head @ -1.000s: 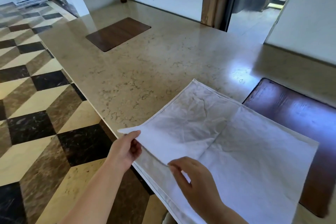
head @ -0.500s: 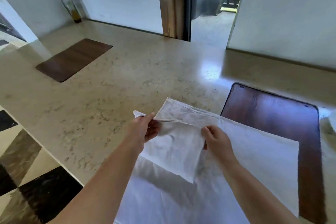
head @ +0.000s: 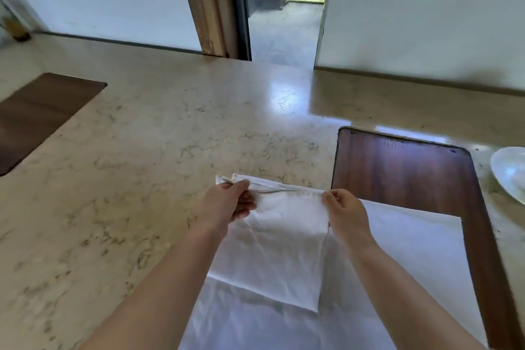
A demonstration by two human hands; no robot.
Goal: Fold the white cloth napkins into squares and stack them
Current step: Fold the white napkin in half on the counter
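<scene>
Head view: napkin [head: 281, 239] corners pinched between fingers [head: 241, 187].

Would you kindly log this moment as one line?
stage: first fold | left hand: pinches napkin corner | right hand: pinches opposite corner

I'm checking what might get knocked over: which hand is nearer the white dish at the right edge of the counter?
Right. The right hand pinches the napkin beside the wooden board, which separates it from the dish. The left hand is farther left.
</scene>
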